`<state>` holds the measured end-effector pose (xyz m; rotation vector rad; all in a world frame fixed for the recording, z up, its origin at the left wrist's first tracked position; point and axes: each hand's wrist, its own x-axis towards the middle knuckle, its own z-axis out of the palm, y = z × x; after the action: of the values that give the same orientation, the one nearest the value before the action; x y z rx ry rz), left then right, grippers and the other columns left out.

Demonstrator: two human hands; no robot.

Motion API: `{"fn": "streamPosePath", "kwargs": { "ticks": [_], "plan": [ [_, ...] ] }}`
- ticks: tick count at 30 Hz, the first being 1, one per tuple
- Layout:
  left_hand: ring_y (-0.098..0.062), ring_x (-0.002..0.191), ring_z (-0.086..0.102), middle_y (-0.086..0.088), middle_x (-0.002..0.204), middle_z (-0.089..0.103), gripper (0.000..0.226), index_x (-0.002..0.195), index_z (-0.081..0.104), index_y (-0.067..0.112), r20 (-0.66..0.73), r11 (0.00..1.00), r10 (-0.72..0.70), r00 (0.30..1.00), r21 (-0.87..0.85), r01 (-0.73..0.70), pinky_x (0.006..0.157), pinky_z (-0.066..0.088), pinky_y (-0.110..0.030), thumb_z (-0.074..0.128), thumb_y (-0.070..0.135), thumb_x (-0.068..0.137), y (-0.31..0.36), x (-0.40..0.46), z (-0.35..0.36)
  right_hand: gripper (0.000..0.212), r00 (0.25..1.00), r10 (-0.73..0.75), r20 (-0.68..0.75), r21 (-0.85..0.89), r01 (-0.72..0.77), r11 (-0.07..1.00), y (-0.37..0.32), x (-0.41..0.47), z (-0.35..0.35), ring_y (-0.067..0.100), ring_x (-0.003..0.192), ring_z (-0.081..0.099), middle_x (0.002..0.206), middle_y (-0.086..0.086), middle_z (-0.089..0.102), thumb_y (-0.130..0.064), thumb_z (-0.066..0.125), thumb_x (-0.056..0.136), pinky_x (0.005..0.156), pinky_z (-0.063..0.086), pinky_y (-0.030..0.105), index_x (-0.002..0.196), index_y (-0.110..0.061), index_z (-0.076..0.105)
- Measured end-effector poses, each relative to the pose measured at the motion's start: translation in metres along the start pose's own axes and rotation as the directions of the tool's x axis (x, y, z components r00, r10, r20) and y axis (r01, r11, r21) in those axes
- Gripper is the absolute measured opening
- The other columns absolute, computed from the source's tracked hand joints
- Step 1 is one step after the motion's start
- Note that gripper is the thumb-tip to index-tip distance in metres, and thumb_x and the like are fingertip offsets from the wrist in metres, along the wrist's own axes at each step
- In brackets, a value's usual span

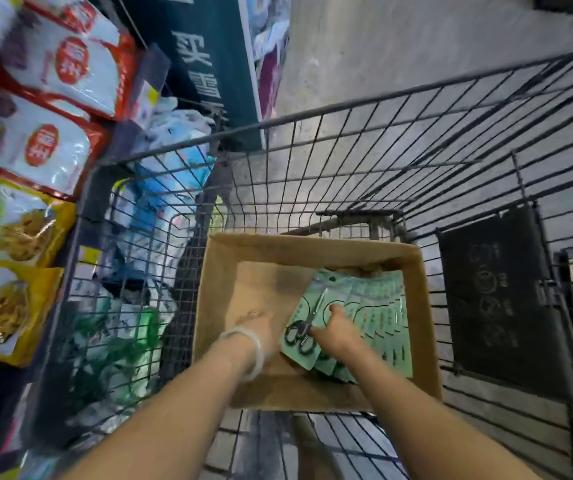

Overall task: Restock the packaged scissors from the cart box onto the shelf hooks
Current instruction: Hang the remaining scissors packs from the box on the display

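Off to the far left of both hands, red-and-white food bags (53, 60) and yellow noodle bags (11, 223) hung on the shelf, with a heap of blue and green plastic packs (160, 202) just beyond the cart's left wire wall.

The left hand (260, 327) reached down into the cardboard box (215, 306), its forearm running up from the lower left and a pale bangle (253, 351) round the wrist. The hand lay low against the box's bare bottom flap, right beside the left edge of the scissor packs. Its fingers were blurred and partly hidden — I cannot tell whether they gripped anything.

The right hand (337, 332) came in from the lower right, forearm angled toward the box's middle. Its fingers were curled onto the top scissor pack (307, 322), the thumb pressed against the green card near the black handles — it was grasping that pack. The remaining scissor packs (382, 313) lay fanned in an overlapping row to the right of this hand, filling the right half of the box.

The box sat in the wire cart (347, 157). Further right of the hands, a dark panel (499, 292) hung on the cart's right wall.
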<state>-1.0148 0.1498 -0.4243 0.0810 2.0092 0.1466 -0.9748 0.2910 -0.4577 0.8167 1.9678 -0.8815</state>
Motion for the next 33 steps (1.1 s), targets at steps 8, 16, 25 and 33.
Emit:
{"fn": "streamPosePath", "kwargs": {
  "ticks": [8, 16, 25, 33],
  "plan": [
    [-0.035, 0.124, 0.046, -0.012, 0.140, 0.044, 0.054, 0.140, 0.034, 0.013, 0.271, 0.998, 0.069, 0.960, -0.018, -0.067, 0.106, 0.039, -0.044, 0.048, 0.034, 0.092, 0.030, 0.052, 0.042, 0.077, 0.955, 0.214, -0.206, 0.388, -0.121, 0.913, 0.006, 0.045, 0.023, 0.036, 0.119, 0.051, 0.137, 0.019, 0.044, -0.021, 0.066, 0.085, 0.100, 0.045, 0.043, 0.144, -0.010, 0.018],
    [-0.025, 0.119, 0.053, -0.005, 0.131, 0.054, 0.052, 0.133, 0.044, 0.021, 0.156, 0.926, -0.008, 0.988, -0.371, 0.066, 0.103, 0.043, -0.036, 0.061, 0.030, 0.086, 0.012, 0.056, 0.025, 0.032, 0.990, 0.129, -0.057, 0.317, -0.105, 0.943, 0.010, 0.045, 0.004, 0.014, 0.058, 0.047, 0.065, 0.002, 0.048, -0.020, 0.069, 0.083, 0.055, 0.043, 0.029, 0.066, -0.014, 0.042],
    [-0.025, 0.099, 0.060, -0.009, 0.118, 0.062, 0.034, 0.114, 0.051, 0.013, 0.125, 0.602, -0.197, 0.972, -0.768, 0.220, 0.090, 0.050, -0.036, 0.068, 0.018, 0.084, -0.011, 0.051, 0.027, 0.030, 0.985, 0.089, -0.147, 0.483, -0.007, 0.876, 0.015, 0.031, -0.002, 0.017, 0.079, 0.058, 0.089, 0.002, 0.059, -0.025, 0.064, 0.087, 0.068, 0.046, 0.025, 0.110, -0.008, 0.056],
    [-0.021, 0.085, 0.047, -0.011, 0.124, 0.059, 0.022, 0.108, 0.047, 0.016, 0.061, 0.567, -0.360, 0.931, -0.778, 0.270, 0.077, 0.040, -0.030, 0.057, 0.008, 0.089, -0.028, 0.063, 0.035, 0.069, 0.925, 0.368, -0.088, 0.363, -0.315, 0.877, -0.002, 0.053, 0.021, 0.032, 0.107, 0.056, 0.125, 0.017, 0.053, -0.031, 0.060, 0.089, 0.085, 0.047, 0.038, 0.140, -0.001, 0.025]
  ]
}}
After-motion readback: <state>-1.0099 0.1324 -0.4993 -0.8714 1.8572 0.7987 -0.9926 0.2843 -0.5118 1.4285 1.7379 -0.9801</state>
